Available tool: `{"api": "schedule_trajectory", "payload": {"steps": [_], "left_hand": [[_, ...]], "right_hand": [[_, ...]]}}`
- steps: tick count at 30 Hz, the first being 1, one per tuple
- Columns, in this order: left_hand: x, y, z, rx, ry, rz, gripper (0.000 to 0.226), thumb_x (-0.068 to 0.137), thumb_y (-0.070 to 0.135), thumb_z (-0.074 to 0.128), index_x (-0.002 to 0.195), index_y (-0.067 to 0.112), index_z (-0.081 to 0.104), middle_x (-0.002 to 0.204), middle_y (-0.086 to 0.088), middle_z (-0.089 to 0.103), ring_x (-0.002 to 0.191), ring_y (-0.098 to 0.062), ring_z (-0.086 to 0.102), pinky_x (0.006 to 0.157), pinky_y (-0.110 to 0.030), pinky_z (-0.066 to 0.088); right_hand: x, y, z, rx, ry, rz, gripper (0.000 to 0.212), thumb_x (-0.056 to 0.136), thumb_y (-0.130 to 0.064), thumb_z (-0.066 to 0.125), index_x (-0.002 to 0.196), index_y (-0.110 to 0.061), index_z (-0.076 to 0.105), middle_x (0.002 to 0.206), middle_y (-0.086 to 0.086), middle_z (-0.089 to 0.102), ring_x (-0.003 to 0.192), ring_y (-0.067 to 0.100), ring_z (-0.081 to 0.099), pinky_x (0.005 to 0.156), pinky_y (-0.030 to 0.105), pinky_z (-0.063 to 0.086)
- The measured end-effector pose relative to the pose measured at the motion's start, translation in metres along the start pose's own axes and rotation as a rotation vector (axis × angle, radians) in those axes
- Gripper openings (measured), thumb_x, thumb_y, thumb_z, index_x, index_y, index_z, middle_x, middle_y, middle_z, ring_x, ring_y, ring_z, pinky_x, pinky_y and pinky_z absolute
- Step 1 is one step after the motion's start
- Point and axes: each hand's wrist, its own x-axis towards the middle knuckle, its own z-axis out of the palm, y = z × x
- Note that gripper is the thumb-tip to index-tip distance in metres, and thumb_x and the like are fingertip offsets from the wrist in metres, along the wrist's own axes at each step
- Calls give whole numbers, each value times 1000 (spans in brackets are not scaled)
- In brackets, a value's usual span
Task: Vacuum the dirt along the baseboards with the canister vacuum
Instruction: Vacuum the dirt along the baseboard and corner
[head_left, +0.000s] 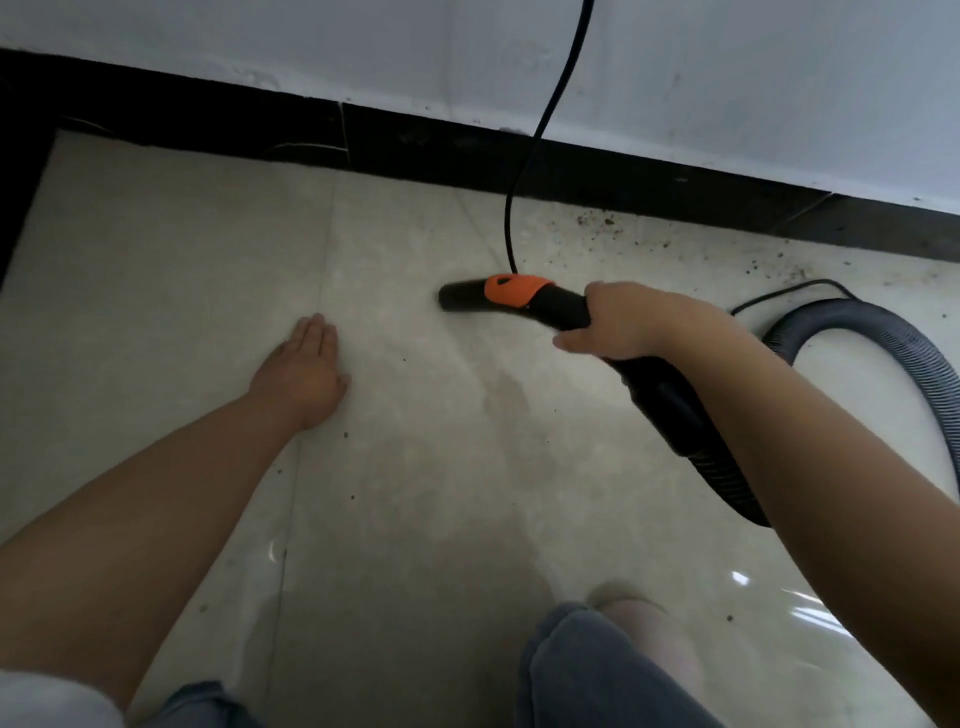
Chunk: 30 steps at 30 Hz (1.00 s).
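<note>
Showing: two hands, left hand (304, 371) and right hand (626, 325); one vacuum nozzle (498, 295); one hose (878, 358); one cord (540, 130); one baseboard (467, 150) running along twelve o'clock.

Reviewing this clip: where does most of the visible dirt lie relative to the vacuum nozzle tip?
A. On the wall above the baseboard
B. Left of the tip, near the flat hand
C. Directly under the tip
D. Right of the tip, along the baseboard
D: the dirt specks lie scattered against the black baseboard, right of the nozzle that the right hand points leftward.
</note>
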Motion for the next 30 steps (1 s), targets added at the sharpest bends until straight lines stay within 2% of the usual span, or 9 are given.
{"api": "schedule_trajectory", "payload": {"steps": [4,9,13,19,26,30], "left_hand": [[-5,5,5,14,-17,12,64,102,30,26,149,-1,-7,157,-15,-13,147,-24,-9,120,-31,6],[-8,1,6,47,-7,28,65,102,31,26,149,-1,-6,157,-16,-12,147,-25,-9,120,-31,6],[-12,-9,3,53,-19,6,65,102,31,26,148,-2,-7,157,-16,-12,147,-25,-9,120,-32,4],[-19,-13,8,106,-19,18,66,102,32,28,149,0,-6,157,-15,-11,147,-24,-7,120,-31,8],[-21,-8,7,108,-5,27,63,102,29,25,149,1,-6,157,-14,-12,147,-23,-8,119,-31,9],[-14,-9,-3,62,16,10,55,102,17,19,149,2,-4,157,-13,-11,147,-23,-7,120,-34,9]], "right_hand": [[8,3,-3,18,91,41,46,90,-36,55,123,-5,45,85,5,48,82,21,49,71,30,36],[-3,-12,11,-73,-31,-100,44,90,-37,55,120,-8,44,73,-2,42,78,18,49,63,25,36],[-17,-23,18,-188,-83,-185,42,91,-37,54,117,-7,43,71,-3,40,71,17,48,52,21,33],[-17,-14,7,-196,-73,-107,41,91,-38,54,119,-9,46,73,-2,43,81,18,49,70,28,37],[-21,10,-4,-269,-128,42,44,90,-41,55,123,-13,47,77,-2,46,83,18,50,75,27,37],[-21,-13,-9,-288,-89,-38,45,90,-37,55,125,-10,46,84,1,50,83,17,51,70,26,38]]}}
